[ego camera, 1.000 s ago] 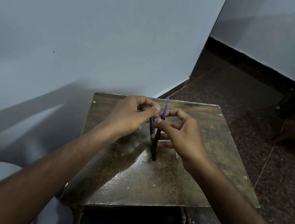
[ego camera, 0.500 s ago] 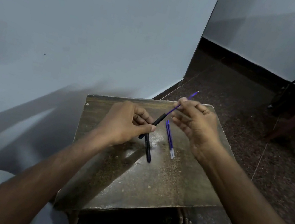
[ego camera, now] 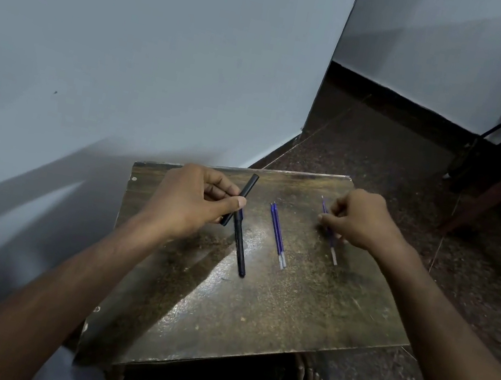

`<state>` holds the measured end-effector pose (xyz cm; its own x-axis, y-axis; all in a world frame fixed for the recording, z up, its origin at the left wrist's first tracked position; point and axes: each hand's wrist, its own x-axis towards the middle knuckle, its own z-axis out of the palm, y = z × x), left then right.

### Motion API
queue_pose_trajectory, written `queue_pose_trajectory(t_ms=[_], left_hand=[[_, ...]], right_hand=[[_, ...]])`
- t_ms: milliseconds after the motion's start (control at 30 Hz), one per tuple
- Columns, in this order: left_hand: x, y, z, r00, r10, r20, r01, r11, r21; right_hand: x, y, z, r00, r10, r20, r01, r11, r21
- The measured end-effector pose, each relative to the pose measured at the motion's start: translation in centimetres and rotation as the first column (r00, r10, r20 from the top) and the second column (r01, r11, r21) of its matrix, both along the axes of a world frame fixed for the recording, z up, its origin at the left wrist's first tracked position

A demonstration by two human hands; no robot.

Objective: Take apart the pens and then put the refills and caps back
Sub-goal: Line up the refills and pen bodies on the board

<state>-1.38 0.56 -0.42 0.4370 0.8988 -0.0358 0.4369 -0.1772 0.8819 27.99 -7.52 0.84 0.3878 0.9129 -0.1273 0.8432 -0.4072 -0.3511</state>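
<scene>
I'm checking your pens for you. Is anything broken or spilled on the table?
Nothing looks broken or spilled. Two purple refills lie side by side on the table, a black pen barrel lies nearby, and each hand holds one part.

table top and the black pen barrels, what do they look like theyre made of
Table: looks like dark wood or laminate board with a worn glossy finish; it reflects a bright streak of light and shows speckled scuffs. Small fasteners sit near its edge.

Barrels: probably matte black plastic; thin uniform tubes with almost no shine. One lies on the table, the other is in the left hand.
</scene>
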Motion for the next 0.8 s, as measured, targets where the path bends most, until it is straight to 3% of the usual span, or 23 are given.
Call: queue_pose_trajectory(t_ms=[433,567,633,800], left_hand=[[0.3,-0.1,0.5,1.0,-0.011,0.02,0.012,0.999,-0.031],[0.5,-0.4,0.2,1.0,-0.024,-0.007,0.024,0.998,-0.052],[0.8,-0.6,0.0,0.999,-0.035,-0.028,0.033,0.997,-0.068],[1.1,-0.8,-0.2,0.999,-0.028,-0.027,0.025,0.996,-0.087]], right_hand=[[0.2,0.4,-0.6,0.996,-0.071,-0.054,0.068,0.997,-0.047],[-0.3,0.5,-0.5,0.999,-0.043,-0.003,0.043,0.996,0.079],[-1.4,0.6,-0.3,0.999,-0.011,-0.036,0.016,0.991,0.13],[-4.0,0.8,-1.1,0.983,0.079,-0.166,-0.077,0.997,0.018]])
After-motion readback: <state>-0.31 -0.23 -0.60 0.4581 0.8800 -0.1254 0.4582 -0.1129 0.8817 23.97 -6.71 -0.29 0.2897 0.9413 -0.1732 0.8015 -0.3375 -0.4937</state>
